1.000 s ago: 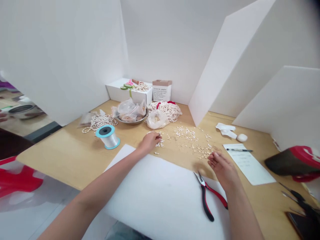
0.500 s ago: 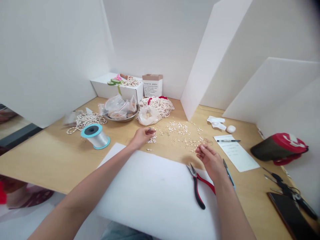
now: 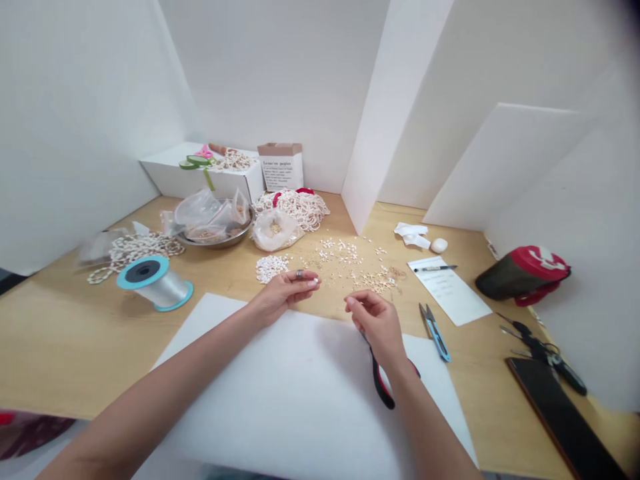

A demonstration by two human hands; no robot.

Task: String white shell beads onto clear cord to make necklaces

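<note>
My left hand (image 3: 284,293), with a ring on one finger, pinches a small white bead (image 3: 316,281) between thumb and fingertips above the far edge of the white foam sheet (image 3: 280,387). Just beyond it lies a pile of white beads (image 3: 271,268). To the right, my right hand (image 3: 377,323) has its thumb and fingers pressed together, and whatever they hold is too small to make out. Beneath that wrist, pliers (image 3: 383,387) with black and red handles are partly hidden. Small star-shaped pieces (image 3: 373,281) and loose white beads (image 3: 340,251) lie scattered beyond both hands.
A spool of clear line (image 3: 163,287) stands on the left, near bead strings (image 3: 143,252) and a metal bowl (image 3: 220,244) of bags. Blue snips (image 3: 436,337), a paper note (image 3: 453,293), a dark phone (image 3: 560,413) and a red-topped pouch (image 3: 520,277) lie rightward. White panels (image 3: 373,127) rise behind.
Both hands have come closer together and nearer to me, the left away from the beads and the right away from the star pieces. The view has shifted right.
</note>
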